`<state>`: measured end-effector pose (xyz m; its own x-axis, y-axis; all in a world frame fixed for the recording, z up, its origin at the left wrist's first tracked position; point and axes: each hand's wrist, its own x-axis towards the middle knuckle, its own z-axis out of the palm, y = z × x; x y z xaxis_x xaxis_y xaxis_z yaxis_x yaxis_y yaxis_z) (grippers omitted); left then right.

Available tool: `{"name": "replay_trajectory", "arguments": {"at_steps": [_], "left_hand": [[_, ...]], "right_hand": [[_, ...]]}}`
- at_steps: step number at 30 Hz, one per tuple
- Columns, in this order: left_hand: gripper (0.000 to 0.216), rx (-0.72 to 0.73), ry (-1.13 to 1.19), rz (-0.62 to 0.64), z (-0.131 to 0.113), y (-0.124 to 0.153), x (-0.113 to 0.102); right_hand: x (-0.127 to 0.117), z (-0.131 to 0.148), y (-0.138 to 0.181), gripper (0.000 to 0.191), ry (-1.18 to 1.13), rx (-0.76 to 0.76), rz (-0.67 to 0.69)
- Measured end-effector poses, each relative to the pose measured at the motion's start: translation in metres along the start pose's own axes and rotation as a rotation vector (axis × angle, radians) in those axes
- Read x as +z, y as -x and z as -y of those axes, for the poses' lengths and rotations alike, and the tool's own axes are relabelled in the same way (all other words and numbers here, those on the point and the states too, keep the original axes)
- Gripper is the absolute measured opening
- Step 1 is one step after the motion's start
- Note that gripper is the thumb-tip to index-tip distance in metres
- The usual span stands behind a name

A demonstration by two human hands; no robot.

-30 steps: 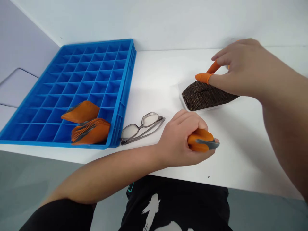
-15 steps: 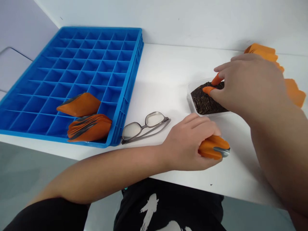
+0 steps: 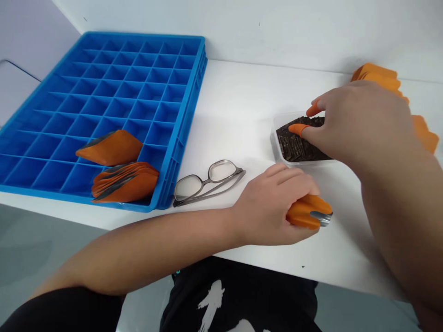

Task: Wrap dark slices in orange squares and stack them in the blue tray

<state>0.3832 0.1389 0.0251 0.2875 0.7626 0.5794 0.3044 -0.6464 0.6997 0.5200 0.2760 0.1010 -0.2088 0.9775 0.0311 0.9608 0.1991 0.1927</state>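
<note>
My left hand [image 3: 277, 203] rests on the white table near its front edge, fingers wrapped round an orange piece with a grey strip [image 3: 309, 216]. My right hand [image 3: 353, 122] reaches over a clear plastic tray [image 3: 277, 145] filled with small dark brown pieces [image 3: 297, 145]. Orange finger cots cover its thumb and forefinger, whose tips pinch together at the dark pieces. Whether they hold one I cannot make out.
A blue gridded crate [image 3: 104, 106] lies at the left with two piles of orange pieces [image 3: 121, 177] in its near cells. Grey spectacles [image 3: 204, 182] lie between crate and left hand. More orange pieces [image 3: 391, 83] are stacked behind my right hand by the wall.
The clear tray, tilted up a second ago, now lies flat on the table. My right hand has come down onto the dark pieces. The left hand has kept its grip.
</note>
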Motion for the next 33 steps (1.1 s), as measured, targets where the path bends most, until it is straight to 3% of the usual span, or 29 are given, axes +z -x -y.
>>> {"name": "replay_trajectory", "arguments": {"at_steps": [8, 15, 18, 22, 24, 28, 33], "left_hand": [[0.03, 0.009, 0.009, -0.016, 0.001, 0.0, 0.001], [0.03, -0.014, 0.014, -0.006, 0.001, 0.002, 0.002], [0.031, -0.008, 0.019, -0.003, 0.002, 0.002, 0.003], [0.033, 0.007, 0.029, -0.012, 0.002, 0.002, 0.003], [0.032, 0.003, 0.024, -0.013, 0.002, 0.002, 0.003], [0.03, -0.018, 0.007, 0.006, 0.002, 0.003, 0.003], [0.033, -0.035, 0.004, 0.014, 0.002, 0.003, 0.004]], "right_hand": [[-0.004, 0.004, -0.003, 0.015, -0.034, 0.017, 0.054], [-0.006, -0.003, -0.006, 0.024, -0.061, 0.101, 0.138], [-0.004, -0.005, -0.007, 0.016, -0.122, 0.099, 0.12], [-0.001, -0.002, -0.005, 0.045, -0.107, -0.014, 0.016], [0.0, -0.001, -0.005, 0.046, -0.103, -0.06, -0.016], [0.0, -0.003, -0.016, 0.041, -0.181, -0.019, 0.057], [0.001, -0.009, -0.036, 0.052, -0.215, 0.097, 0.182]]}}
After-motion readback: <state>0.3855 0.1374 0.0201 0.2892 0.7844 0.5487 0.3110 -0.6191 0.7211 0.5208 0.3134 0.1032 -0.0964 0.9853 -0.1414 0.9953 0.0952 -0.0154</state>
